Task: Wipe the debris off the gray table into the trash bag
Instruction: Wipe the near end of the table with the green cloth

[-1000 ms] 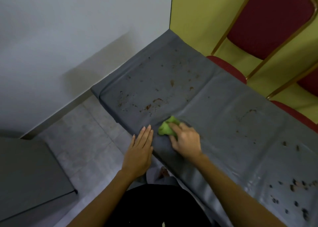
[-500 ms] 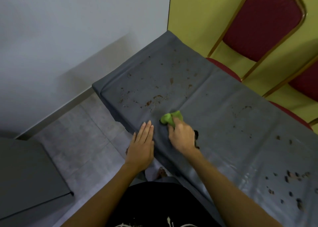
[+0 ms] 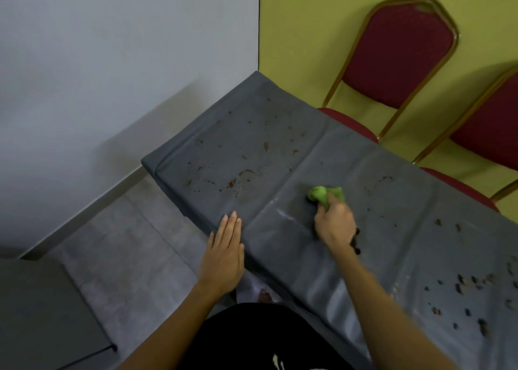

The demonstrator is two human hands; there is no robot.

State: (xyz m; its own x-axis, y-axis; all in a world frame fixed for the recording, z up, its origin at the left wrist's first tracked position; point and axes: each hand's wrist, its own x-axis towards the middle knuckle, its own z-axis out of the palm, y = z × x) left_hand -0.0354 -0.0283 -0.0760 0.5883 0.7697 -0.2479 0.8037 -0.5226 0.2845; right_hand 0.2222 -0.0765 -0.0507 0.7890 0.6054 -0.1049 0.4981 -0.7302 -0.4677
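Clutching a bunched green cloth in right hand mid-desk; left hand flat, released, at near edge. Brown debris scattered left and right, blurred; trash bag unseen.

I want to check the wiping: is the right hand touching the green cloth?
Touching. The head view shows the right hand with its fingers closed over the green cloth, pressing it on the gray table.

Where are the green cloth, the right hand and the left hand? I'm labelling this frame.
green cloth [image 3: 322, 193], head view, bunched part ahead of the fingers.
right hand [image 3: 333, 224], head view, back of hand.
left hand [image 3: 224, 254], head view, back of hand.
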